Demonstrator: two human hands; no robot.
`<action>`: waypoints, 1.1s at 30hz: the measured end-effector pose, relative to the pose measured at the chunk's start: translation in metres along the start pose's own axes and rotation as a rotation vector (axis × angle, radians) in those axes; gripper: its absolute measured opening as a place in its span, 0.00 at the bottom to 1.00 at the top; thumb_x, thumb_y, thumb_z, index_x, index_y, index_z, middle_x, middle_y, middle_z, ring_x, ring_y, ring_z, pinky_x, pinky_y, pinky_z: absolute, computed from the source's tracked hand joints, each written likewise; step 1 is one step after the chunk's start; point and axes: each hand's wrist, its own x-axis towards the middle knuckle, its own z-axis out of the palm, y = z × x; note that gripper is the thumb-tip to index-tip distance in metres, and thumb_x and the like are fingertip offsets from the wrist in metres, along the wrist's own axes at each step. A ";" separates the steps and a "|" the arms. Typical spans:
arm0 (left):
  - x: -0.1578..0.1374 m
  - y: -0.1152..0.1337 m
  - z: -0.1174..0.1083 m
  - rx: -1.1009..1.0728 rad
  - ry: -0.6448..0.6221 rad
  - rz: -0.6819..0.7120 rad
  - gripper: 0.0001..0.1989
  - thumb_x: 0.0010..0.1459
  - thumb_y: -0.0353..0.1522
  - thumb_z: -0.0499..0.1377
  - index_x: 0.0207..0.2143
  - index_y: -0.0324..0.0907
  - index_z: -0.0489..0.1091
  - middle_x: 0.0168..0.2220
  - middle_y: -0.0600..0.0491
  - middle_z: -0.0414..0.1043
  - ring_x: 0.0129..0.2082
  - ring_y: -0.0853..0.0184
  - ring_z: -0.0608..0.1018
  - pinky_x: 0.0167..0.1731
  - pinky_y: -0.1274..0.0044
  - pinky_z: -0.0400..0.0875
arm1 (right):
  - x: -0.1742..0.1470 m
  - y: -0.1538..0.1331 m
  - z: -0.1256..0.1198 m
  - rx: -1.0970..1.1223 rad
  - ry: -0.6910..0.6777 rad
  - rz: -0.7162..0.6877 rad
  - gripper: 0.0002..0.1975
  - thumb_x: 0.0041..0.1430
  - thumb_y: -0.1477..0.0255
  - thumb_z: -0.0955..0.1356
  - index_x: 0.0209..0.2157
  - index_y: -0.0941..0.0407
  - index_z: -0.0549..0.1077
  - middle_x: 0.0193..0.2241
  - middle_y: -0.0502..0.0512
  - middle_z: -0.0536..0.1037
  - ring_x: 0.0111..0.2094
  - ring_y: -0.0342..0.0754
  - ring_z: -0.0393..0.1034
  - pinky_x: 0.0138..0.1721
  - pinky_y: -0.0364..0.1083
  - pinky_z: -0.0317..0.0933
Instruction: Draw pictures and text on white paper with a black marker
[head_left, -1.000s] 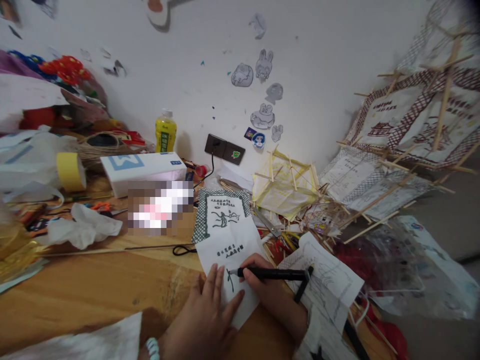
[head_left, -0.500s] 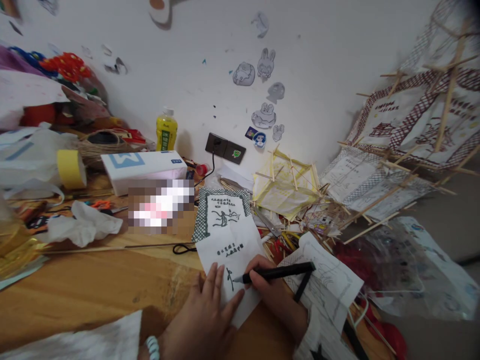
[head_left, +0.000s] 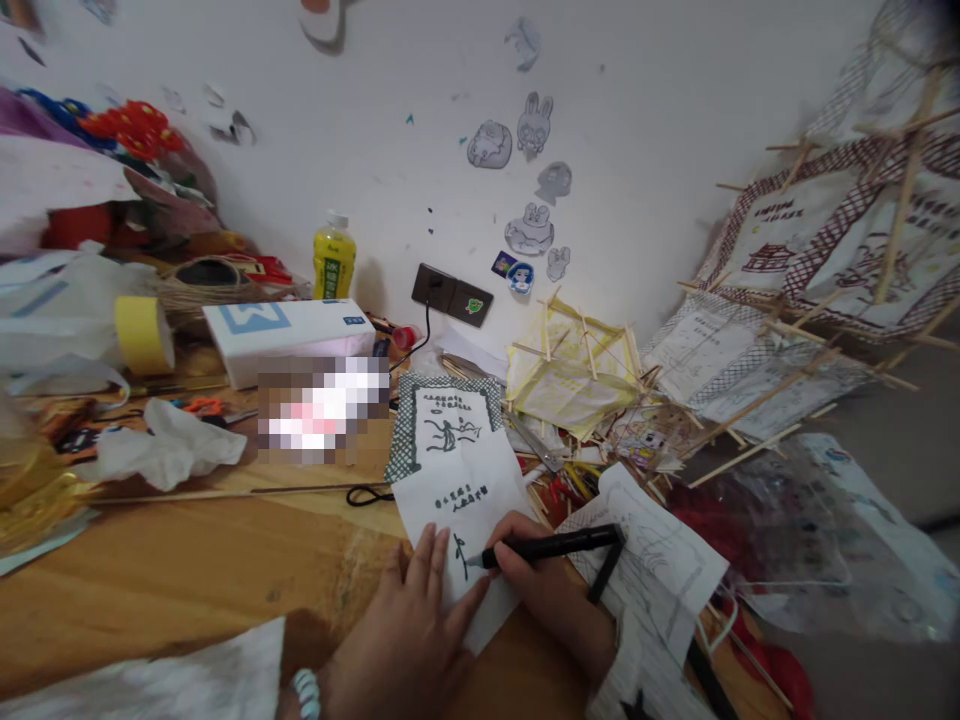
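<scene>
My left hand [head_left: 420, 610] lies flat with fingers spread on a white sheet of paper [head_left: 499, 475], pressing on its lower left part. In my right hand [head_left: 532, 575] is a black marker pen [head_left: 562, 543], its tip touching the sheet at a dark stem-like drawing. Two short lines of handwriting stand above that drawing. Behind the sheet, partly under it, is another paper [head_left: 405, 425] with a dark green crosshatched border, writing and drawn figures. To the right, close to my right wrist, lies a paper with a faint pencil drawing [head_left: 675, 570].
A white box [head_left: 285, 340] and a yellow-labelled bottle [head_left: 334, 258] stand at the back. A tape roll [head_left: 144, 335] and crumpled tissue [head_left: 169, 445] are on the left. Yellow paper on a stick frame [head_left: 574, 375] and larger stick-framed paper panels [head_left: 795, 240] stand to the right.
The marker has shifted very slightly, its back end a little to the left. My left hand stays in place on the sheet.
</scene>
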 end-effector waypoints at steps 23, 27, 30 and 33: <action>0.001 -0.003 0.010 -0.040 0.068 0.012 0.27 0.61 0.40 0.56 0.62 0.51 0.55 0.62 0.31 0.48 0.62 0.38 0.51 0.52 0.45 0.55 | 0.000 0.004 0.001 0.006 0.022 0.021 0.05 0.53 0.74 0.64 0.25 0.55 0.69 0.22 0.48 0.70 0.27 0.45 0.65 0.30 0.42 0.60; 0.002 -0.005 0.014 -0.046 0.061 0.019 0.27 0.61 0.43 0.56 0.61 0.51 0.56 0.62 0.31 0.49 0.62 0.38 0.52 0.52 0.45 0.55 | 0.000 0.002 0.000 0.016 0.035 0.033 0.06 0.55 0.73 0.63 0.26 0.54 0.68 0.21 0.47 0.70 0.26 0.45 0.65 0.31 0.43 0.59; 0.001 -0.004 0.014 -0.040 0.080 -0.003 0.27 0.62 0.47 0.53 0.61 0.52 0.57 0.61 0.30 0.49 0.62 0.39 0.51 0.53 0.46 0.54 | -0.001 0.002 -0.001 0.050 0.037 0.029 0.07 0.55 0.72 0.63 0.24 0.55 0.67 0.20 0.47 0.68 0.25 0.44 0.63 0.30 0.43 0.58; -0.001 -0.003 0.013 -0.029 0.074 -0.007 0.26 0.62 0.48 0.51 0.61 0.53 0.57 0.61 0.29 0.49 0.62 0.39 0.51 0.53 0.46 0.55 | -0.002 0.004 -0.001 0.081 0.031 0.035 0.07 0.54 0.71 0.63 0.23 0.55 0.67 0.20 0.47 0.68 0.25 0.44 0.62 0.29 0.43 0.57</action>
